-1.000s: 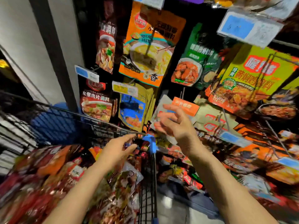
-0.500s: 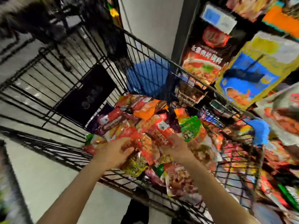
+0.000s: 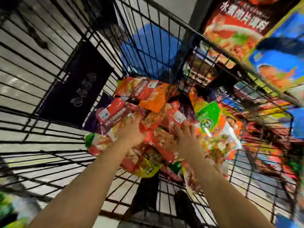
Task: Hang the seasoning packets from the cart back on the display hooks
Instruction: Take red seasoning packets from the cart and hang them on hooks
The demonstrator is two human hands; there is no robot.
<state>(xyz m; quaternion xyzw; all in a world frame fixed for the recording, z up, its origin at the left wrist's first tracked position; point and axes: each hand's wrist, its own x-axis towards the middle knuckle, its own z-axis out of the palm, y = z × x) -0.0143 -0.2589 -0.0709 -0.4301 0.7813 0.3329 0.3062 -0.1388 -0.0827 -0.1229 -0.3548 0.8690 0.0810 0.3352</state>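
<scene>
I have both hands down in the cart at frame centre: left hand and right hand on the packets; blur hides whether the fingers grip anything.

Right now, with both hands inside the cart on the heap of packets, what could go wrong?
1. The packets lie heaped and overlapping, so lifting one under the left hand or right hand may drag its neighbours along.
2. Some packets at the near side lie against the wire cart wall; a packet edge could catch in its gaps.
3. The picture is blurred, so picking the wrong packet seems likely.
</scene>
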